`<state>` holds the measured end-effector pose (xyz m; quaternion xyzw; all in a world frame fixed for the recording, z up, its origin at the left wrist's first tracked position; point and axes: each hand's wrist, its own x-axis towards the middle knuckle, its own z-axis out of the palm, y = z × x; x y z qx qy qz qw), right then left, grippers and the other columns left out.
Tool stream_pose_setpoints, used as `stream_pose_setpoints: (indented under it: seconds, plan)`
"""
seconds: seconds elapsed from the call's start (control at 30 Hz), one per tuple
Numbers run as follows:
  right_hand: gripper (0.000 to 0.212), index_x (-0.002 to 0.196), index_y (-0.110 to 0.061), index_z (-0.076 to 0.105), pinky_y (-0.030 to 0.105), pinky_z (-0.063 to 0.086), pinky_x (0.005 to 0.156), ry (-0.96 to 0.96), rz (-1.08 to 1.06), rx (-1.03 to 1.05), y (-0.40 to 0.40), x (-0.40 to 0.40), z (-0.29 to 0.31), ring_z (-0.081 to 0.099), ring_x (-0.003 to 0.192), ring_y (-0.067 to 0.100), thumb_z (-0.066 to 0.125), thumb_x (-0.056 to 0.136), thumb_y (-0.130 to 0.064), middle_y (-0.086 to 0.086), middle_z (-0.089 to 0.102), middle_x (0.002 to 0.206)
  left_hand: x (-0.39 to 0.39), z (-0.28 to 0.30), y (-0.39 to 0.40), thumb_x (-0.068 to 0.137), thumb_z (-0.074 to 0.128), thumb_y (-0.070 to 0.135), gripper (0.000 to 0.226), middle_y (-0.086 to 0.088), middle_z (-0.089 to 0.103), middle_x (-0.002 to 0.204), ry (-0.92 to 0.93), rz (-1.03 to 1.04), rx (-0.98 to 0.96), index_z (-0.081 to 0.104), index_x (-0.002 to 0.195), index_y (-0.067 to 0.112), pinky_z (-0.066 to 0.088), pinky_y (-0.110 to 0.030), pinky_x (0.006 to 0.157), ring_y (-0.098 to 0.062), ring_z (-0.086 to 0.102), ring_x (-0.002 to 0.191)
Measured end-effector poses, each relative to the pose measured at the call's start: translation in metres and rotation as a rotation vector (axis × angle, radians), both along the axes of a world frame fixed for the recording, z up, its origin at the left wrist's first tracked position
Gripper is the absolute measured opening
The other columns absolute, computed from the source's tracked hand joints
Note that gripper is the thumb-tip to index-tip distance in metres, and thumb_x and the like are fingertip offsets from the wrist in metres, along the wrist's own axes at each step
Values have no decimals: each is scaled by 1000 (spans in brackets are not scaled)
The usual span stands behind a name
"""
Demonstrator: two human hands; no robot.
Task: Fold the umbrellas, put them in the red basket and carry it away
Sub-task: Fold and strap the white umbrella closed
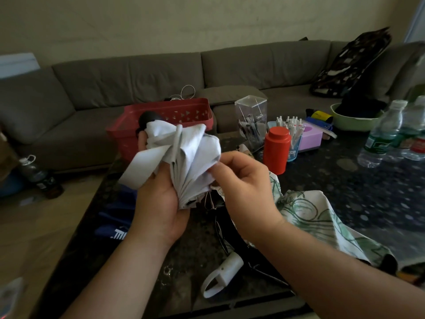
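The white fabric folding umbrella (184, 157) is held above the dark tabletop (345, 203), long axis running near-to-far toward the red plastic basket (170, 116). Left hand (158, 203) grips its near end; right hand (243, 187) fingers (220, 163) pinch a right-side pleat.

Place: a home living room.
Evidence: grey corner sofa (161, 72), dark speckled table (345, 192) cluttered with water bottles (379, 137).

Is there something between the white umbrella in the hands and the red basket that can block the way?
Nothing visible blocks it. The white umbrella, held by the left hand and pinched by the right hand, is up in the air, and the red basket sits open just behind it.
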<state>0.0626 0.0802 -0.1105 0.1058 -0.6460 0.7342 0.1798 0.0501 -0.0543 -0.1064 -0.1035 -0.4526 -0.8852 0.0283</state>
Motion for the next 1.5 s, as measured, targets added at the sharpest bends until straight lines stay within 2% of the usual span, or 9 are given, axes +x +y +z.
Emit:
stream_pose_setpoints:
  seconds: [0.17, 0.27, 0.43, 0.53, 0.63, 1.0, 1.23, 1.37, 1.5]
  plan:
    - [11, 99, -2, 73, 37, 59, 80, -416, 287, -331, -1, -9, 3, 64, 85, 24, 66, 93, 3, 25, 70, 100, -28, -23, -16, 89, 78, 55, 81, -14, 51, 158, -58, 124, -113, 42, 159, 36, 54, -54, 105, -30, 60, 136]
    - [13, 104, -10, 73, 27, 52, 77, -543, 431, -495, 5, -11, 5, 62, 79, 16, 62, 97, -9, 8, 68, 94, -26, -26, -16, 89, 65, 43, 51, -8, 70, 134, -83, 125, -165, 62, 137, 27, 58, -47, 101, -20, 68, 120]
    - [24, 113, 0, 66, 35, 58, 79, -450, 441, -495, 4, -14, 12, 66, 82, 24, 59, 94, 12, 19, 67, 99, -18, -25, -16, 95, 62, 44, 45, -10, 75, 108, 9, 29, -150, 68, 130, 16, 64, -38, 69, -28, 73, 91]
    - [27, 98, -6, 63, 35, 62, 73, -455, 409, -481, 4, -16, 13, 68, 79, 25, 58, 89, 20, 18, 65, 92, -15, -17, -18, 83, 79, 48, 23, -3, 76, 91, -29, -106, -103, 85, 92, 28, 56, -41, 77, -26, 65, 88]
    - [29, 90, -10, 61, 37, 57, 74, -465, 425, -448, 2, -14, 12, 65, 78, 25, 61, 89, 18, 17, 63, 90, -13, -17, -17, 55, 100, 53, 56, -2, 79, 103, -11, -260, -52, 85, 101, 25, 63, -37, 85, -19, 75, 95]
    - [16, 107, -22, 73, 36, 52, 66, -104, 316, 166, 32, 6, 56, 61, 72, 19, 73, 93, -30, 3, 63, 85, -19, -13, -22, 76, 87, 53, 52, -13, 71, 128, -66, -180, -51, 79, 117, 21, 54, -48, 100, -32, 67, 117]
    - [17, 97, -14, 70, 60, 60, 71, 44, 109, 361, 37, 6, 52, 69, 73, 37, 83, 86, -11, 16, 73, 93, -19, -22, -13, 16, 101, 59, 57, -8, 76, 78, -175, -162, -72, 82, 56, 24, 56, -23, 51, -11, 72, 55]
    - [10, 96, -2, 71, 40, 64, 76, -85, 251, 182, 40, 5, 57, 70, 72, 23, 70, 92, 7, 12, 74, 82, -25, -25, -20, 18, 106, 55, 83, -9, 79, 111, -134, -231, 23, 87, 92, 24, 59, -43, 96, -26, 75, 102]
    - [21, 100, -10, 73, 47, 65, 84, 6, 202, 256, 41, 1, 53, 77, 85, 32, 82, 85, 1, 11, 79, 95, -21, -22, -19, 25, 105, 56, 75, -5, 81, 106, -102, -251, 2, 88, 92, 26, 63, -37, 85, -19, 80, 93]
